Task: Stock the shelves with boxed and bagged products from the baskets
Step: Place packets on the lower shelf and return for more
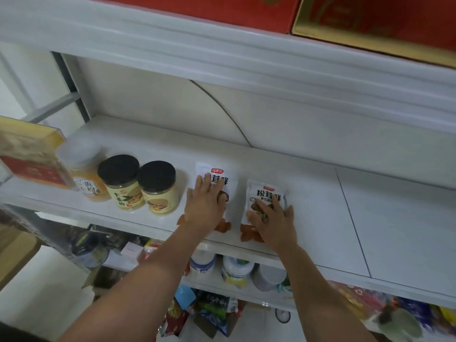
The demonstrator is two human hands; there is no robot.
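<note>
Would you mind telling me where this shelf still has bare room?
The shelf is bare right of the right bag and behind both bags. Only a narrow strip separates it from the left bag. Jars crowd the left end.

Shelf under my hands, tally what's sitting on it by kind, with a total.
Black-lidded jars: 2
Pale-lidded jar: 1
White bags: 2
Box, blurred at the left edge: 1
Total: 6

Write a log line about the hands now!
left hand: rests on left pouch | right hand: rests on right pouch | both pouches on shelf
</note>
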